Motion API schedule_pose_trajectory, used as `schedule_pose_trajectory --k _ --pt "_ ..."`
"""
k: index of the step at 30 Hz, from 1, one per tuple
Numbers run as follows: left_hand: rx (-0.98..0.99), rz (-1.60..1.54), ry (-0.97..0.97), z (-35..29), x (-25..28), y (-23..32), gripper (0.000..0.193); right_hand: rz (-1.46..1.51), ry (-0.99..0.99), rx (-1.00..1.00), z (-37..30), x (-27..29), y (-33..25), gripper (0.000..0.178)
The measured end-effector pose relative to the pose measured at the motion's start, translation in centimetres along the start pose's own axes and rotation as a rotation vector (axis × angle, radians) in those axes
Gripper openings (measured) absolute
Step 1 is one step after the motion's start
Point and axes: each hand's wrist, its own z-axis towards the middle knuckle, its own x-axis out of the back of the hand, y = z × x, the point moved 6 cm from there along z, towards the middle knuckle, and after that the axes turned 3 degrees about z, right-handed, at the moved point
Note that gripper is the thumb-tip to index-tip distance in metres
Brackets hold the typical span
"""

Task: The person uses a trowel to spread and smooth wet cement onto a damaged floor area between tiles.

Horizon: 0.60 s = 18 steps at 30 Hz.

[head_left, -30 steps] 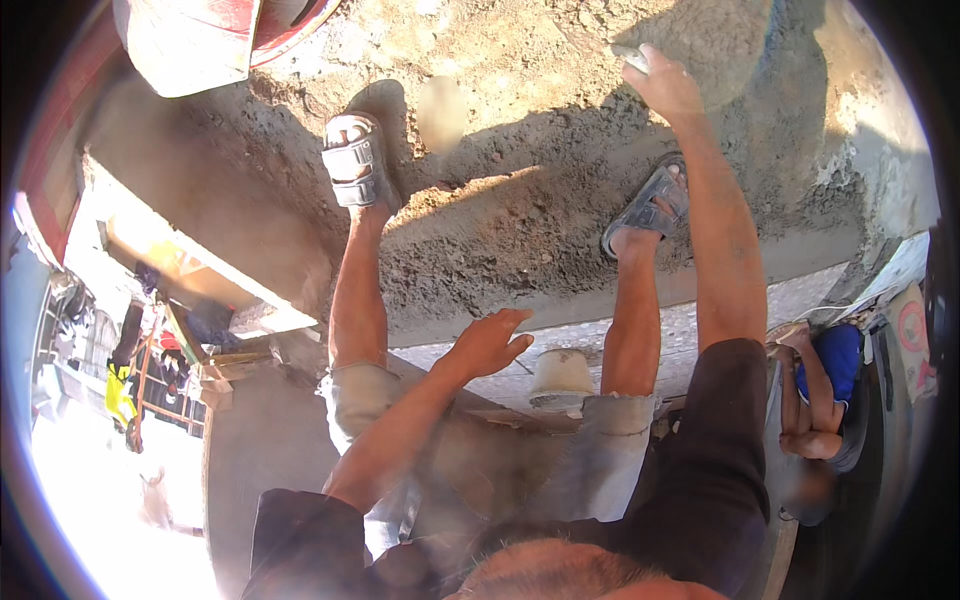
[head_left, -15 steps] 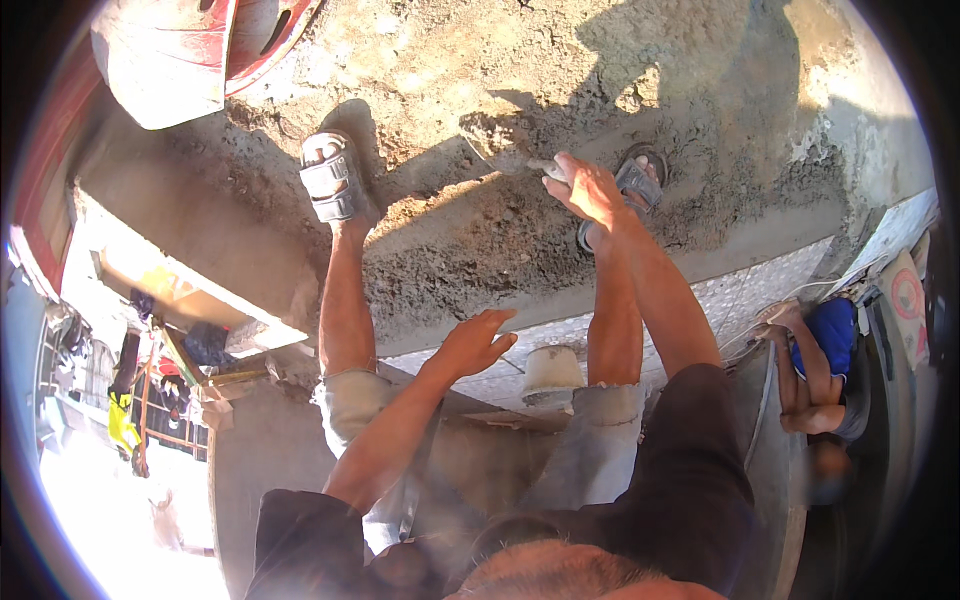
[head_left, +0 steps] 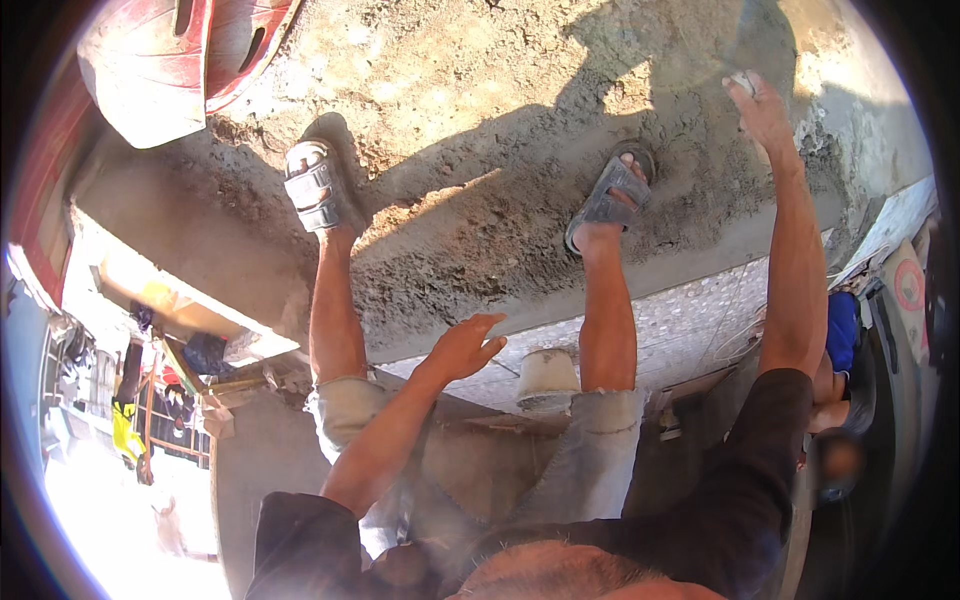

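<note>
My right hand (head_left: 765,112) is closed around the pale handle of a trowel (head_left: 742,82), out over the far right of the rough grey mortar bed (head_left: 480,215). The trowel's blade is blurred and hard to make out against the shaded mortar. My left hand (head_left: 462,346) holds nothing; its fingers are stretched out and apart, in the air near the mortar's front edge. Both my feet, in grey strapped sandals (head_left: 612,195), stand on the mortar, wide apart.
A red, pale-worn shell with slots (head_left: 150,75) lies at the far left. Between my legs, a whitish bucket (head_left: 548,380) stands by the patterned tile strip (head_left: 690,320). Another person in blue (head_left: 843,330) is at the right. A board-edged opening (head_left: 180,290) lies left.
My right hand has swung far to the right with the trowel, away from beside my right foot. The mortar lump on the blade no longer shows. My left hand has barely moved.
</note>
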Motion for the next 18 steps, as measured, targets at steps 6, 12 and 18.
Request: schedule_pose_trajectory --k 6,12,18 --pt "-0.023 0.026 0.008 -0.1 -0.2 0.2 0.052 0.186 -0.144 0.149 -6.2 -6.7 -6.9 0.054" --pt "-0.019 0.069 0.017 0.5 0.0 0.5 0.052 0.054 -0.131 0.351 -6.1 -20.6 -16.1 0.055" --pt "-0.005 0.058 0.008 0.9 0.9 1.0 0.052 -0.171 0.054 0.304 3.3 -9.5 -6.6 0.072"
